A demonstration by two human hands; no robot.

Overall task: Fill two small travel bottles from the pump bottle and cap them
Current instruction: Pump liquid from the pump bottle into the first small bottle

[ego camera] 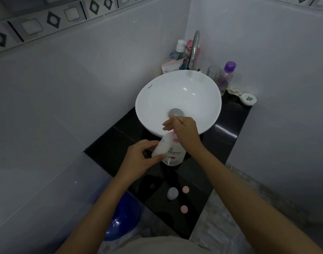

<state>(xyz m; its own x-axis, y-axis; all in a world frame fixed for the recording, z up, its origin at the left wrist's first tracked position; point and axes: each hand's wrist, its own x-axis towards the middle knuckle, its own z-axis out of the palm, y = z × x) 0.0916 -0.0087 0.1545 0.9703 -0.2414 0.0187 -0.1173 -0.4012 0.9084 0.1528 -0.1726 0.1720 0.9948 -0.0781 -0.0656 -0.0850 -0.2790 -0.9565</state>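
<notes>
I'm pinching the light, soft-walled travel bottle (159, 148) mid-body in my left hand (138, 158), tilted against the pump bottle (175, 154) near the worktop (105, 149) centre, right hand (184, 131) pressing the slick pump head.

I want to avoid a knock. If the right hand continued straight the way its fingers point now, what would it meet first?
The right hand, on the pink pump, points away from the person, over the round white ceramic basin. Probably it would meet the basin's bowl near the metal drain first, though depth is unclear.
</notes>
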